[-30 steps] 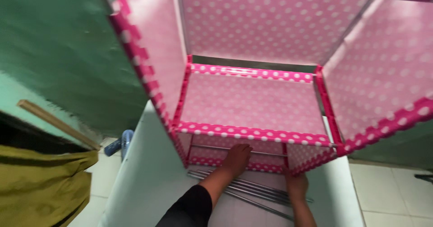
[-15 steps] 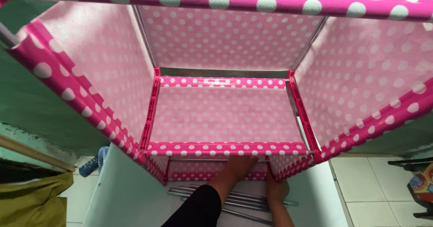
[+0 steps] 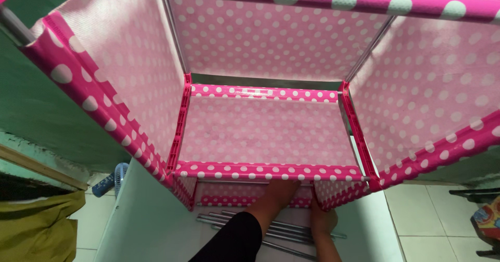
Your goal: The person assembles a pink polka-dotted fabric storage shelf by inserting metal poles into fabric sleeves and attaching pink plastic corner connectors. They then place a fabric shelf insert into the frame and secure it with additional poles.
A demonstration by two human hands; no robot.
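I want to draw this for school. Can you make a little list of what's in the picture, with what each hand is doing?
Big thing: pink cloth wardrobe with white dots, seen from above
Left hand: reaching under the front edge of the shelf, fingers hidden
Right hand: lower down by the front edge, grip unclear
Under the hands: grey metal rods lying on a white surface
Floor: pale tiles
Left side: green wall, olive cloth
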